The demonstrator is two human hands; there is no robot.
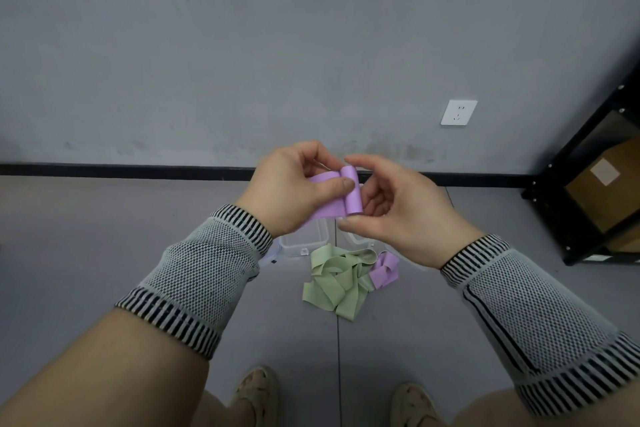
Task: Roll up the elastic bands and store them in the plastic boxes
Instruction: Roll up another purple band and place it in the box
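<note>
Purple elastic band (341, 196) part-rolled, pinched by left hand (294, 191) and right hand (398, 215); green bands (337, 284) on floor.

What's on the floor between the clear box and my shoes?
Head view: a loose pile of green bands with a purple band at its right edge, just below the clear box; then bare floor.

Grey mesh-knit wrist sleeves (204, 281), black-and-white striped cuffs, on both forearms. Beige woven shoes (258, 392). Tan shorts (485, 409), partly visible.
</note>
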